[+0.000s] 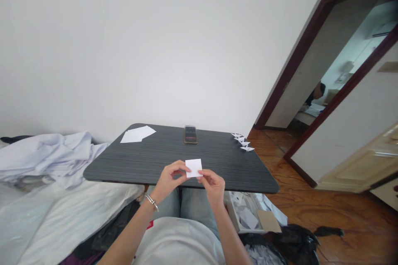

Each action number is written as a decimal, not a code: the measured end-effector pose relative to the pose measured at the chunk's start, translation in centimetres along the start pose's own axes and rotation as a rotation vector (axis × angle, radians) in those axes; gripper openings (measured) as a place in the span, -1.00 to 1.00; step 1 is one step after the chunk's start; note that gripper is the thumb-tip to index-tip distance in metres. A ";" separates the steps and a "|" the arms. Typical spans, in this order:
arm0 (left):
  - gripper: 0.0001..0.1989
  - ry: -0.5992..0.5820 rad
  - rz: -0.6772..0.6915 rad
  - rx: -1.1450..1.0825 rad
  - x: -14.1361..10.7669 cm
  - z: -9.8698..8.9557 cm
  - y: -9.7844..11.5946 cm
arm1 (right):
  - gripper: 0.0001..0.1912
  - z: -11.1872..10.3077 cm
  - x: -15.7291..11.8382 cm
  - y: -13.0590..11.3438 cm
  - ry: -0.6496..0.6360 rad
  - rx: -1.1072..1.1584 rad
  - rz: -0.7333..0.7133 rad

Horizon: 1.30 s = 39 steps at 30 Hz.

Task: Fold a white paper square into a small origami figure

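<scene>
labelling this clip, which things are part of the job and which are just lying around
Part of the job:
white paper square, held by left hand and right hand
white paper sheets
folded paper pieces

Just lying about:
phone
white bedding
black plastic bag

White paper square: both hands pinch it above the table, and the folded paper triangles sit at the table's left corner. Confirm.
Wrong corner: the head view shows the folded paper triangles at the table's far right corner. The white paper square between the left hand and right hand stands.
</scene>
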State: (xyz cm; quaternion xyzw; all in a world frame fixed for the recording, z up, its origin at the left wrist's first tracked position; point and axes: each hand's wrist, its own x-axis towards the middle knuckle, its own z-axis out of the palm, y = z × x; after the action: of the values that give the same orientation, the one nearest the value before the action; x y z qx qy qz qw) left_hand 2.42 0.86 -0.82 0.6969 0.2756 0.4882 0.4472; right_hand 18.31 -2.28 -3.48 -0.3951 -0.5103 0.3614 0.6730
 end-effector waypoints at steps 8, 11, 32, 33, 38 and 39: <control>-0.95 0.078 0.001 0.005 0.1 0.2 0.1 | -0.90 0.4 -0.3 -0.5 -0.008 0.049 -0.041; -0.95 0.092 -0.003 -0.015 0.1 0.4 0.3 | -0.92 0.5 -0.2 -0.5 -0.008 0.055 -0.031; -0.86 0.192 -0.034 -0.102 -0.1 1.8 0.7 | -0.95 1.0 -0.8 -2.0 0.024 -0.018 -0.014; -0.85 0.193 -0.046 -0.114 -0.1 1.9 0.8 | -0.95 1.0 -0.9 -2.0 0.024 -0.026 -0.016; -0.84 0.189 -0.089 -0.142 -0.1 1.8 0.8 | -0.92 1.0 -0.7 -1.9 0.021 0.015 0.024; -0.84 0.198 -0.097 -0.142 -0.1 1.7 0.8 | -0.90 1.0 -0.6 -1.8 0.023 0.044 0.043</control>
State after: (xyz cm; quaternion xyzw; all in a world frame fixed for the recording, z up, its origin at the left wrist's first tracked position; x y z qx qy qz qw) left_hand 3.97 -0.18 -0.34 0.5979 0.3165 0.5507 0.4890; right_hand 17.32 -3.41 -1.95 -0.3953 -0.4856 0.3824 0.6795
